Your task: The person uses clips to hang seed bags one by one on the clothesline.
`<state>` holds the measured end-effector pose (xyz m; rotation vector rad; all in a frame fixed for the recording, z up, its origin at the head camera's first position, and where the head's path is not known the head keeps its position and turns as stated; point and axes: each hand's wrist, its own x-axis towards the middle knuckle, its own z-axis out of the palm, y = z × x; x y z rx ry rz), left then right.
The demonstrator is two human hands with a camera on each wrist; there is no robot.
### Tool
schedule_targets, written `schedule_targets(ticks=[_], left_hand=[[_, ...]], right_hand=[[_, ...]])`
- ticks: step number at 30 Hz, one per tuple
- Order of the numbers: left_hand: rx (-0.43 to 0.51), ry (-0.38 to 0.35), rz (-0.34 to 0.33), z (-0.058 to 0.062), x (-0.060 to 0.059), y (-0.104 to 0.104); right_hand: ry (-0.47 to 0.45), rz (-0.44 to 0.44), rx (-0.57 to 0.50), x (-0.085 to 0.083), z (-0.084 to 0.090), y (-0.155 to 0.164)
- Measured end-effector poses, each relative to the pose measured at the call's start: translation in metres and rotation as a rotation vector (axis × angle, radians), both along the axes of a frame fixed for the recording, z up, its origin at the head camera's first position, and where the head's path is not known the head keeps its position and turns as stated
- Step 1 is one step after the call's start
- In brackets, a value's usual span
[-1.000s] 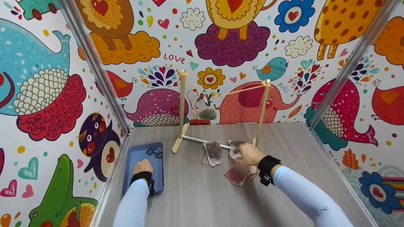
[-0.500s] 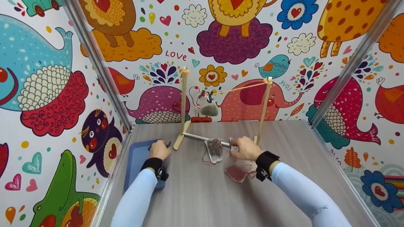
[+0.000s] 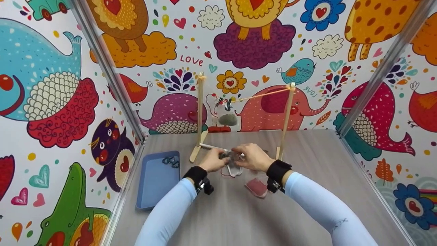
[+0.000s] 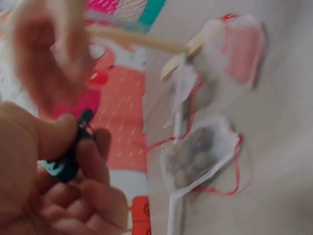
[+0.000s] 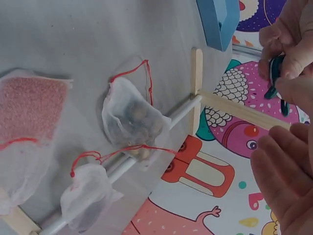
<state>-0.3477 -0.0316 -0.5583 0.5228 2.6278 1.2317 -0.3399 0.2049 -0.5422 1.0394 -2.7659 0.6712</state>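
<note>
Small dark teal plastic clip [image 4: 68, 156], hard and smooth, is pinched by the left hand [image 3: 212, 160] at frame centre in the head view; the right hand [image 3: 252, 158], fingers loosely curved, grip not discernible, is met above white mesh drawstring pouch of brown nuts [image 5: 131, 120], lying soft and lumpy across the white rod [image 5: 183, 110], nearest the left hand

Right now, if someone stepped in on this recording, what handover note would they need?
Left hand: pinches a dark clip between thumb and fingers.
Right hand: raised beside the left over the rack's base; what it holds cannot be told.
On the table: a mesh bag of brown pieces and a small white bag by the white rod, and a pink-filled bag apart.
Done: one bag hangs clipped on the orange string.
Left: the three table bags unhung; more clips in the blue tray.
</note>
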Motion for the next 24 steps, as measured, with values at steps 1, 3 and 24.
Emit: schedule_targets(ticks=[1, 3, 24], left_hand=[[0.012, -0.006, -0.026, -0.001, 0.001, 0.004], [0.022, 0.001, -0.063, -0.003, 0.002, 0.010], [0.098, -0.007, 0.164, -0.114, -0.043, 0.004]], right_hand=[[0.022, 0.017, 0.012, -0.001, 0.000, -0.001], [0.069, 0.041, 0.043, -0.003, -0.001, 0.000], [0.316, -0.063, 0.225, -0.011, -0.015, 0.030]])
